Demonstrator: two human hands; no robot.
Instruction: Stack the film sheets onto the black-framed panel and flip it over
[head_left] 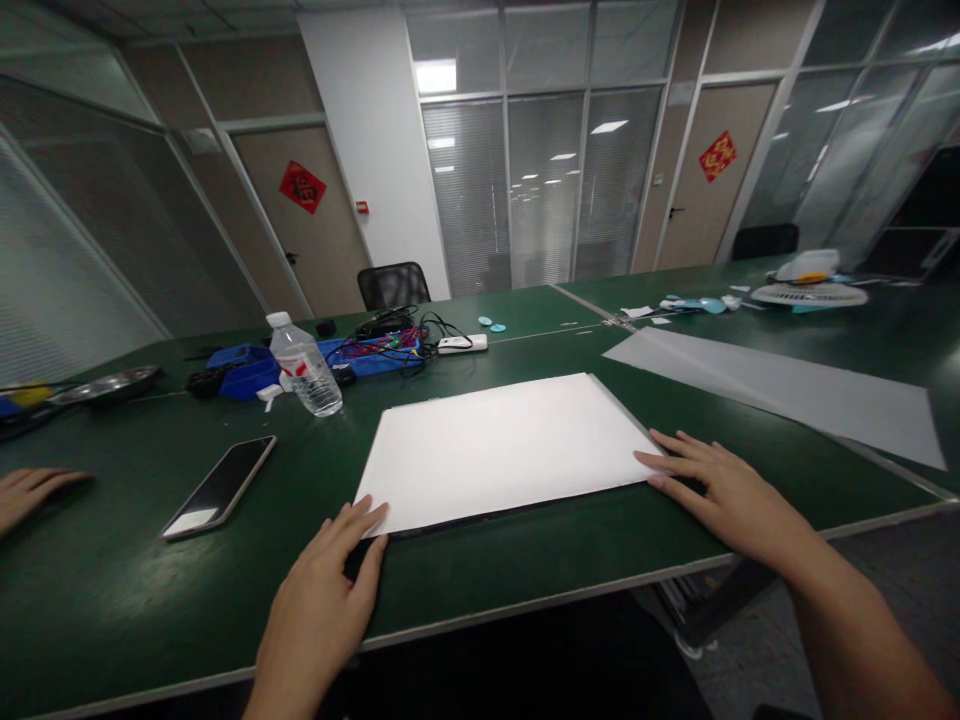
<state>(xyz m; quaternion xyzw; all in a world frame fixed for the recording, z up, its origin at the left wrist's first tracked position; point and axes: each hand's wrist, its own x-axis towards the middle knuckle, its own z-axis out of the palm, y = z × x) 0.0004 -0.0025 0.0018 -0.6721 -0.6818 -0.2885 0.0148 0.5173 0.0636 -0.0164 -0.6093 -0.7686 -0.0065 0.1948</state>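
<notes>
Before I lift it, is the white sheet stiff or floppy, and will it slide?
The white sheet looks thin and lies fully flat, so it is probably light and may sag if lifted by one corner. The green table looks smooth, so the sheet would likely slide under a push.

Nothing being read clearly, blurred dark character being carried by red door sign (302, 186), gold ones by second door sign (718, 155), bottle label (300, 368) being left illegible.

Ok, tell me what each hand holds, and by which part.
Nothing gripped: left hand and right hand lie flat, fingertips on near corners of the white sheet.
</notes>
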